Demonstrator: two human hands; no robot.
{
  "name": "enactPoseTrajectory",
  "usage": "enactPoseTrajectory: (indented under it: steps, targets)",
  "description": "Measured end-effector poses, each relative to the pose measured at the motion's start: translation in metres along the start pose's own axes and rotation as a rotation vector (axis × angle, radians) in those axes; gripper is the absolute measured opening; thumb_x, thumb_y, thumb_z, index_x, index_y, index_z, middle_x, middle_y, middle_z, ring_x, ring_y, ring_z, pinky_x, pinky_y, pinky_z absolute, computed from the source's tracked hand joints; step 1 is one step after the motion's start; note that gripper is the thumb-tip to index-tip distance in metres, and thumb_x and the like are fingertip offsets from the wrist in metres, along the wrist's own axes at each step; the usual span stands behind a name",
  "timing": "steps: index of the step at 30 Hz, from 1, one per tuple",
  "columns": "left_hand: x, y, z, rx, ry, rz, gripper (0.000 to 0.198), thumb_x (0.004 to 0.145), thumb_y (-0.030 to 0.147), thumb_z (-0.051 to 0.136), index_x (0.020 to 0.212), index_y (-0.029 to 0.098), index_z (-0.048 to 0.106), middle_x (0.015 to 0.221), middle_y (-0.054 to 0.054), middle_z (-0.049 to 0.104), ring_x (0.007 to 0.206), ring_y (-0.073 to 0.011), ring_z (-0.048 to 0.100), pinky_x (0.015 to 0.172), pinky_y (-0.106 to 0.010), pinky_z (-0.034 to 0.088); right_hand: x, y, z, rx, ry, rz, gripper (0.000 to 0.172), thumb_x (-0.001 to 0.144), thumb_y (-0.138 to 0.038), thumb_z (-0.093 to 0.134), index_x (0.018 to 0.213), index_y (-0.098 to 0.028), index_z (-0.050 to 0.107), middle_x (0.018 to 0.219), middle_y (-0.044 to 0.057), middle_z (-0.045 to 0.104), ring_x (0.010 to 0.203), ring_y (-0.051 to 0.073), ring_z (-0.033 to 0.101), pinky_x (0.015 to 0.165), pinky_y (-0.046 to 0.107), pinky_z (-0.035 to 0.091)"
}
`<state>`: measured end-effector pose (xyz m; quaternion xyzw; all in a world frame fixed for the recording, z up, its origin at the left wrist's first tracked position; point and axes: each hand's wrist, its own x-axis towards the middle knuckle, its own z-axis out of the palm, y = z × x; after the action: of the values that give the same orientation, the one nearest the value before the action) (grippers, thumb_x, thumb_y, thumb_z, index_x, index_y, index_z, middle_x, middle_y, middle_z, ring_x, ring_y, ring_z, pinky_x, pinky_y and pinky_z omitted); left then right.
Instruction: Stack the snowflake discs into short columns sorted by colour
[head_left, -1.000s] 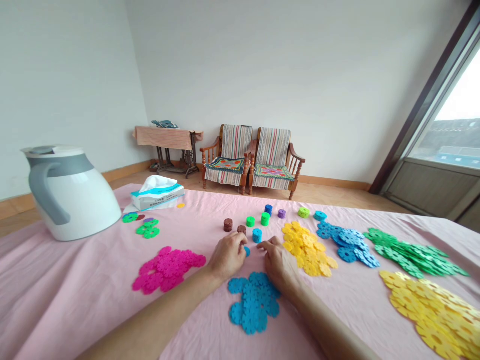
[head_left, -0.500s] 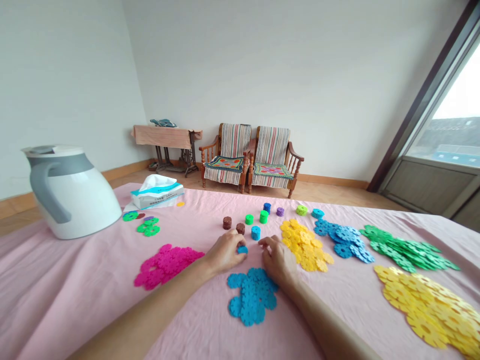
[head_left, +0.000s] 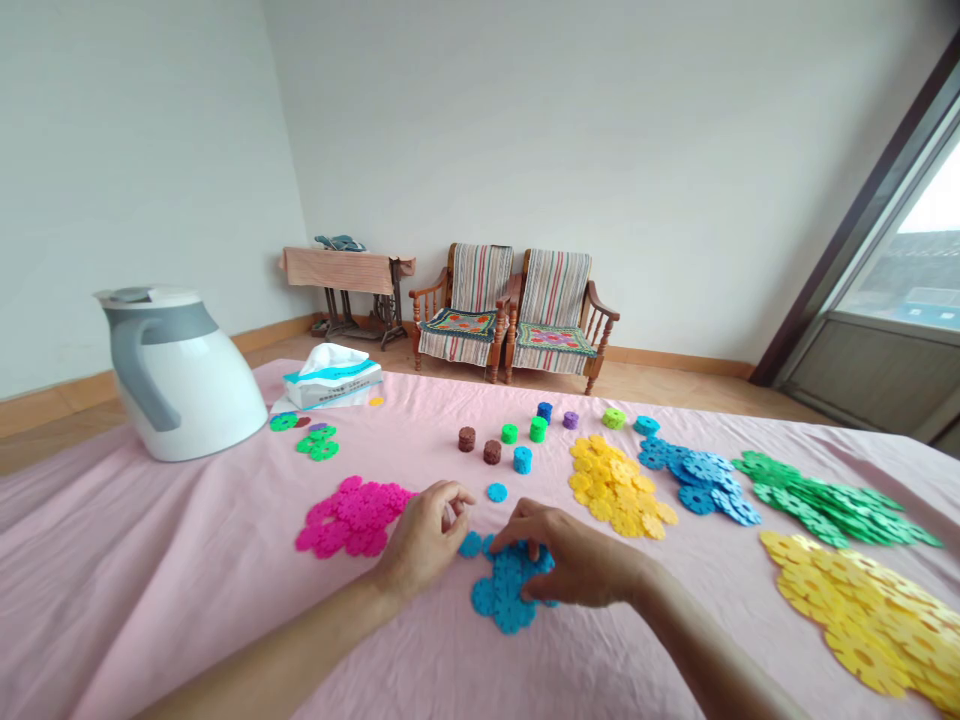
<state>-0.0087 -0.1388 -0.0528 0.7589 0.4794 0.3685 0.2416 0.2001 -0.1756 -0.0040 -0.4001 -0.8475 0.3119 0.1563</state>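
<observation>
My left hand (head_left: 424, 535) hovers over the cloth between the pink snowflake discs (head_left: 352, 515) and the blue ones, fingers loosely curled, nothing visible in it. My right hand (head_left: 570, 555) reaches over a pile of blue snowflake discs (head_left: 510, 595), thumb and fingers apart, fingertips at the discs. Whether it has hold of one is unclear. Just beyond both hands a single blue disc (head_left: 496, 492) lies flat. Behind it stand small stacks: a light blue stack (head_left: 523, 460), a brown stack (head_left: 492, 452), another brown stack (head_left: 466, 439) and a green stack (head_left: 538, 430).
Yellow discs (head_left: 619, 485), darker blue discs (head_left: 701, 480), green discs (head_left: 832, 500) and a larger yellow heap (head_left: 862, 610) spread to the right. At the left stand a white jug (head_left: 195, 390) and a tissue box (head_left: 334, 385). Two chairs (head_left: 555, 310) are beyond the pink-covered table (head_left: 420, 660).
My left hand has let go of the blue disc, which now lies on the cloth, and drawn back. My right hand has moved nearer, over the blue pile. The view has shifted slightly.
</observation>
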Motion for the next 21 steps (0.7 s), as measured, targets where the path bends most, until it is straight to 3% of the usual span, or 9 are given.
enactPoseTrajectory:
  steps: [8, 12, 15, 18, 21]
  targets:
    - [-0.001, 0.006, -0.003, -0.001, -0.060, 0.017, 0.011, 0.077, 0.018, 0.050, 0.078, 0.017, 0.061, 0.072, 0.000, 0.059, 0.054, -0.0094, 0.050, 0.052, -0.020, 0.037, 0.011, 0.003, 0.016, 0.047, 0.198, 0.059, 0.024, 0.067, -0.008, 0.054, 0.084, -0.020, 0.066, 0.087, 0.000, 0.059, 0.069, 0.009, 0.054, 0.062, 0.020, 0.043]
    - [-0.004, 0.012, -0.005, -0.030, -0.135, 0.086, 0.014, 0.078, 0.027, 0.055, 0.072, 0.016, 0.062, 0.072, 0.000, 0.057, 0.056, -0.0095, 0.048, 0.053, -0.020, 0.036, 0.019, 0.007, 0.024, 0.218, 0.300, 0.165, 0.012, 0.070, -0.010, 0.051, 0.075, -0.017, 0.060, 0.062, -0.004, 0.056, 0.054, 0.007, 0.049, 0.050, 0.017, 0.038]
    - [-0.007, 0.015, -0.005, -0.058, -0.178, 0.108, 0.015, 0.077, 0.028, 0.057, 0.070, 0.016, 0.062, 0.070, 0.000, 0.055, 0.057, -0.0094, 0.046, 0.052, -0.020, 0.035, 0.027, 0.010, 0.032, 0.381, 0.405, 0.201, 0.007, 0.072, -0.014, 0.051, 0.076, -0.017, 0.055, 0.059, -0.005, 0.052, 0.052, 0.007, 0.048, 0.046, 0.017, 0.038]
    - [-0.005, 0.014, -0.004, -0.116, -0.157, 0.062, 0.017, 0.078, 0.027, 0.055, 0.067, 0.015, 0.059, 0.063, 0.002, 0.053, 0.056, -0.0095, 0.045, 0.050, -0.019, 0.033, 0.032, 0.010, 0.039, 0.425, 0.472, 0.140, 0.012, 0.075, -0.016, 0.050, 0.086, -0.018, 0.055, 0.063, -0.005, 0.052, 0.055, 0.008, 0.050, 0.050, 0.018, 0.041]
    - [-0.002, 0.010, -0.005, -0.278, -0.182, -0.048, 0.022, 0.080, 0.034, 0.054, 0.069, 0.015, 0.057, 0.057, 0.003, 0.051, 0.050, -0.0089, 0.044, 0.046, -0.018, 0.033, 0.032, 0.007, 0.044, 0.292, 0.549, 0.046, 0.025, 0.074, -0.015, 0.054, 0.099, -0.020, 0.055, 0.076, -0.003, 0.055, 0.062, 0.008, 0.053, 0.057, 0.020, 0.044]
